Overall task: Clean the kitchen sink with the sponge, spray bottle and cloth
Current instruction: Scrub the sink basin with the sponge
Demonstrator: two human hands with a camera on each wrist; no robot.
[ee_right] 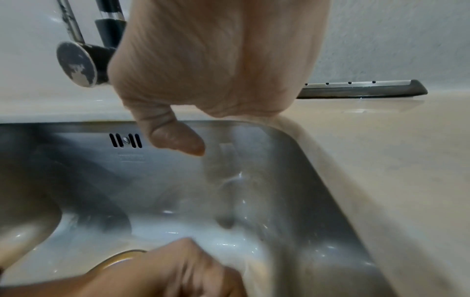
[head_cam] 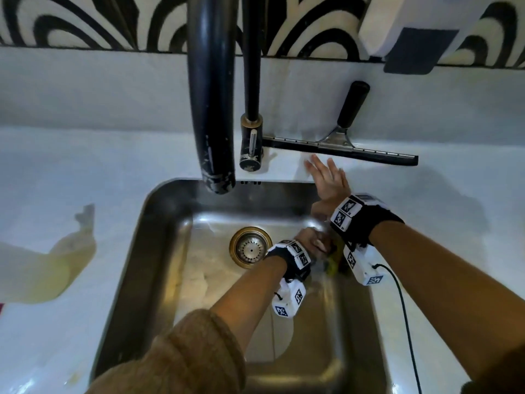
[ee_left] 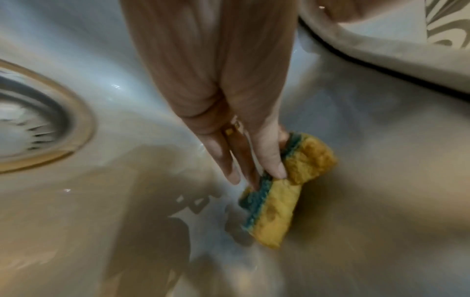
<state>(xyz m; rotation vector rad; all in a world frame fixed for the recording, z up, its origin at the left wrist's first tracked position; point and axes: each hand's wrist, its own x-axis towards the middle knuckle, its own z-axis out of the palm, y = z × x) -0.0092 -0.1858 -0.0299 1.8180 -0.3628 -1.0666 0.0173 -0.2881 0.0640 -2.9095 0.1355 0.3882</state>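
Note:
A yellow sponge with a green scouring face sits bent against the sink's floor near the right wall. My left hand pinches it, fingers on the green side. From the head camera, the left hand is low in the steel sink, right of the drain, with the sponge partly hidden under the right wrist. My right hand lies flat on the white counter at the sink's back right corner, fingers straight, holding nothing. A pale yellowish spray bottle lies on the counter at the left. No cloth is in view.
A black faucet arches over the back of the sink. A black squeegee leans against the wall just beyond my right hand. A white dispenser hangs at the upper right. A black cable runs from the right wrist.

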